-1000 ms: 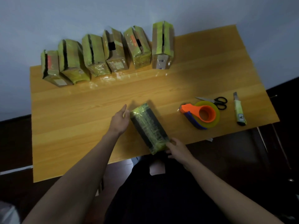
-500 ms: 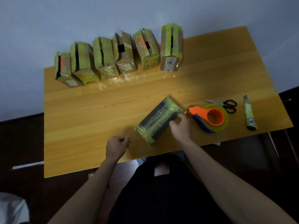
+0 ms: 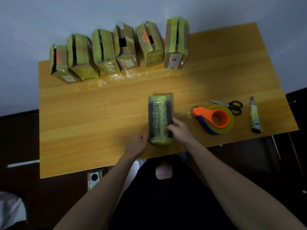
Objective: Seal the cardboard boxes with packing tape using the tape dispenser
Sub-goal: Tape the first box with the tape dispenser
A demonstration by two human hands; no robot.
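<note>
Step in hand, as judged: squaring the box [image 3: 159, 119] on the table [image 3: 83, 130] before taping. The box lies flat near the front edge, long axis pointing away from the person, its top already carrying yellow-green tape over dark sides. To do this well: keep it pinned flat so it cannot slide, seam facing up, and only then reach for the tape dispenser [image 3: 214, 119], which sits untouched just to the right.

Right hand [image 3: 180, 131]: fingers curled over the box's right side near the front end, gripping it. Left hand [image 3: 137, 145]: touching the box's front left corner; fingers hidden behind the hand, so curl cannot be told.

Six more boxes [image 3: 119, 50] stand in a row at the back; scissors [image 3: 230, 106] and a knife [image 3: 255, 117] lie beyond the dispenser
</note>
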